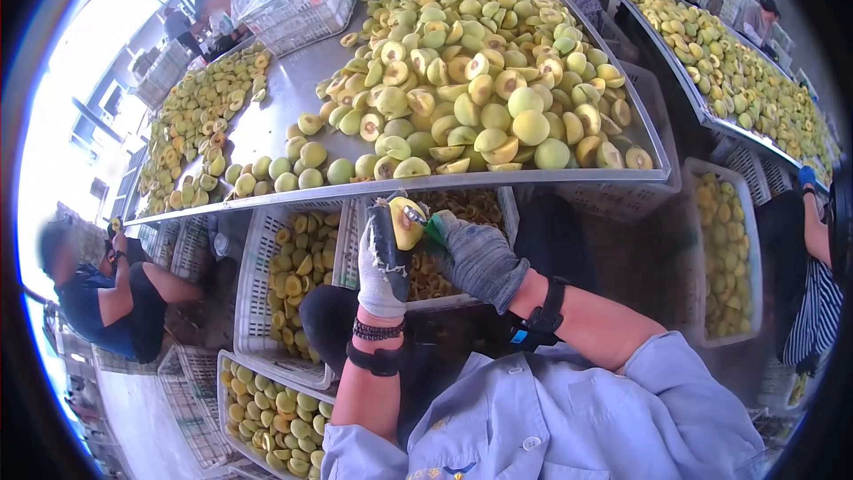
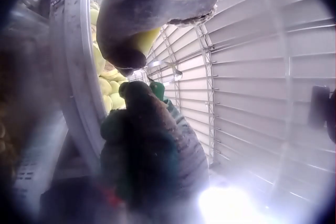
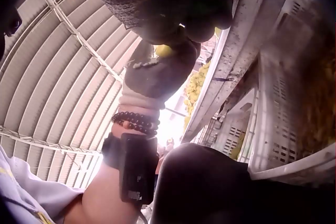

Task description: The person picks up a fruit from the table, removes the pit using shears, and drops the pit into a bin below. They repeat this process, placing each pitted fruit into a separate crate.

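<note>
Crates [image 1: 251, 289] of cut fruit [image 1: 302, 271] sit near the left hand's [image 1: 384, 258] piece [image 1: 408, 224].

White light pours in from the head view's left, bleaching that side and glaring off the metal desk [image 1: 289, 84], while the fisheye bends straight edges toward black corners! Onto the 2 wrist views, hazy and backlit: left hand [image 3: 163, 71] and right hand [image 3: 173, 3] sink into murky shadow against the pale roof [image 3: 60, 71], the left view flaring white at its bottom.
</note>
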`<state>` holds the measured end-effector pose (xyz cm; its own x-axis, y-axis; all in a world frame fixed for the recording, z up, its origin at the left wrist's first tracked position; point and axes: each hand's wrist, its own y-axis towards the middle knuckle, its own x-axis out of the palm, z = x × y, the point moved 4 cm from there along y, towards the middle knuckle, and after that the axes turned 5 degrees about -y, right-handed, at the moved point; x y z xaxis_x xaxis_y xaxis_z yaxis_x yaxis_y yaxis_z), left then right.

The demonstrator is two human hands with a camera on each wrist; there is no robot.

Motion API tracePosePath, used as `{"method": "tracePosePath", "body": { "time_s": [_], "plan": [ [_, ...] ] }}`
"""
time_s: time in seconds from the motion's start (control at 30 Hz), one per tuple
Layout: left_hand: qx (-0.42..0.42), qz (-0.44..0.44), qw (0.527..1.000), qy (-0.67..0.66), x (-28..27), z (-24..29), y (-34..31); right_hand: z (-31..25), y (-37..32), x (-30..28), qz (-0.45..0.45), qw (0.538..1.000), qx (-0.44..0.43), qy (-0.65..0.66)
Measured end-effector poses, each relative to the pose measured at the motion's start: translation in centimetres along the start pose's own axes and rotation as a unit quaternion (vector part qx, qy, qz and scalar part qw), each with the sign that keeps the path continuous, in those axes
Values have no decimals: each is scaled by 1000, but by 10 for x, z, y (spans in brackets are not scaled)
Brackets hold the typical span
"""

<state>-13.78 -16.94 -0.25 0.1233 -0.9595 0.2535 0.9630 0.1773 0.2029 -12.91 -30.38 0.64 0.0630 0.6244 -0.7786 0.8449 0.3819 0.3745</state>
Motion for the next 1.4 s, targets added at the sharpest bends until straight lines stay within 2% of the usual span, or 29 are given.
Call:
{"method": "tracePosePath", "body": {
  "time_s": [0.03,0.07,0.13,0.17,0.2,0.27,0.3,0.33,0.4,0.43,0.53,0.67,0.77,0.8,0.87,0.9,0.93,0.97,1.0,1.07,1.1,1.13,1.17,1.2,1.23,1.27,1.3,1.33,1.4],
  "plan": [
    [-113,42,973,-199,-4,-13,-1,-3,0,0,-30,1000,4,6],
    [-111,42,972,-201,-6,-17,-2,-5,0,2,-60,998,7,13],
    [-45,62,991,-111,-13,-21,-7,-10,0,5,-76,997,9,20],
    [-30,106,989,-100,-16,-23,-9,-12,-1,8,-92,995,11,28],
    [-32,106,989,-100,-19,-24,-11,-13,-3,8,-93,995,12,28],
    [-33,89,994,-53,-25,-20,-12,-18,-7,9,-92,993,-51,55],
    [-81,81,979,-166,-25,-23,-12,-15,-8,12,-96,993,-52,54],
    [-81,85,979,-169,-31,-30,-13,-11,-9,18,-130,988,-65,47],
    [-156,98,959,-213,-43,-57,-15,-6,-10,22,-167,982,-79,40],
    [-163,140,959,-184,-34,-50,-19,-4,-11,25,-201,976,-81,19],
    [-98,130,981,-110,-32,-59,-24,0,-14,35,-247,967,-63,-9],
    [-148,162,965,-145,-35,-66,-29,2,-15,38,-275,959,-57,-31],
    [-184,125,968,-118,-40,-74,-31,7,-14,43,-320,946,-39,-38],
    [-185,126,967,-118,-37,-76,-30,9,-15,48,-321,946,-39,-38],
    [-48,161,983,-76,-36,-70,-25,10,-10,47,-198,965,30,166],
    [-24,152,987,-37,-39,-70,-24,11,-8,49,-199,965,29,166],
    [-24,153,987,-38,-36,-66,-24,10,-2,44,-199,950,102,219],
    [-49,134,982,-121,-26,-57,-23,13,2,42,-196,927,174,270],
    [-75,112,970,-202,-15,-47,-23,17,4,44,-195,926,175,270],
    [-107,108,971,-185,-12,-39,-23,14,12,33,-72,988,-42,127],
    [4,18,996,91,-19,-33,-21,16,12,33,-96,986,-60,119],
    [115,-72,924,357,-21,-35,-25,17,11,32,-99,986,-60,119],
    [130,-24,928,348,-29,-42,-26,15,10,30,-74,990,-86,88],
    [130,-20,928,349,-34,-48,-28,11,11,29,-48,991,-114,57],
    [-4,8,996,87,-32,-44,-25,7,11,28,-51,990,-117,59],
    [-135,35,973,-184,-27,-48,-26,5,9,24,-17,996,-82,32],
    [-103,41,953,-281,-29,-56,-26,3,6,20,16,999,-47,5],
    [-103,43,953,-281,-28,-55,-26,0,3,19,14,999,-48,6],
    [-95,54,955,-276,-25,-50,-23,1,-7,27,-96,994,-11,-43]
  ]
}}
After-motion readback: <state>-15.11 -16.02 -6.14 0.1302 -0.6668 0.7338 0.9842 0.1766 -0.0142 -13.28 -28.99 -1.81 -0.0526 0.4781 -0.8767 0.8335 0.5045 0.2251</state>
